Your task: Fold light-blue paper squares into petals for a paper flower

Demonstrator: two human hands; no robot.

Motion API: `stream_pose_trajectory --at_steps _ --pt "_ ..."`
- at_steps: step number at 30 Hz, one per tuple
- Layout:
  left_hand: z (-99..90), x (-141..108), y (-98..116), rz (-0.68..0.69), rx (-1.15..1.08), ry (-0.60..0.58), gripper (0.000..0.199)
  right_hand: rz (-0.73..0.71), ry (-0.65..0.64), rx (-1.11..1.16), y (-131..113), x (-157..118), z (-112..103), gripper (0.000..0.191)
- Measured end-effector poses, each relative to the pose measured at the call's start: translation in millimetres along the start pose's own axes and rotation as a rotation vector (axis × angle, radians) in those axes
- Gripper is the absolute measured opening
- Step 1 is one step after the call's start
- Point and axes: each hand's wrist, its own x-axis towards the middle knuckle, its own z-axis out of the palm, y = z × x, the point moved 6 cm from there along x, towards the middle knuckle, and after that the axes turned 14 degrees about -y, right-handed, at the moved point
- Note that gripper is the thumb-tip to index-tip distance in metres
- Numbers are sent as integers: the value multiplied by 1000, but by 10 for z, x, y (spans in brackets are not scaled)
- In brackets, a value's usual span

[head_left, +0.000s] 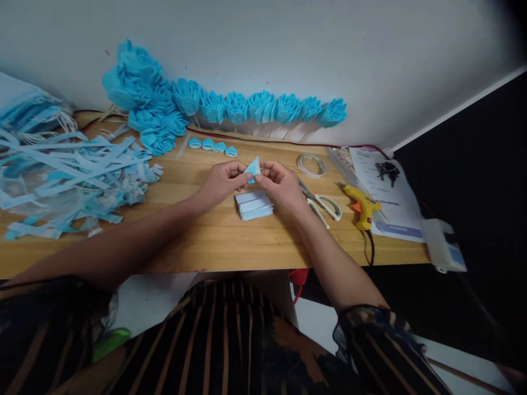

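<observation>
Between my two hands a light blue piece of fabric (pixel 253 169) is folded to a pointed triangle, its tip upward. My left hand (pixel 227 180) pinches its left side with thumb and fingers. On the other side my right hand (pixel 280 184) is closed on the lower right edge. Just below them lies a stack of pale cut fabric pieces (pixel 254 206) on the wooden table (pixel 197 241). Behind my left hand, several folded blue petals (pixel 212 145) lie in a row.
Blue fabric flowers (pixel 262 106) on sticks lean along the wall. Cut strips (pixel 82 178) heap up at left. To the right are scissors (pixel 325 203), a tape roll (pixel 312 165), a yellow glue gun (pixel 363 206) with a cord, and keys (pixel 387 170) on paper sheets.
</observation>
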Motion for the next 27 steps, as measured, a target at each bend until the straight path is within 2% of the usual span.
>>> stream_pose_trajectory --at_steps 15,21,27 --pt "6 -10 -28 -41 -19 -34 22 -12 -33 8 -48 -17 18 48" --pt "76 5 -18 0 51 -120 25 -20 24 -75 -61 -25 4 32" --pt "86 -6 13 -2 55 -141 22 -95 92 -216 -169 -67 -3 15"
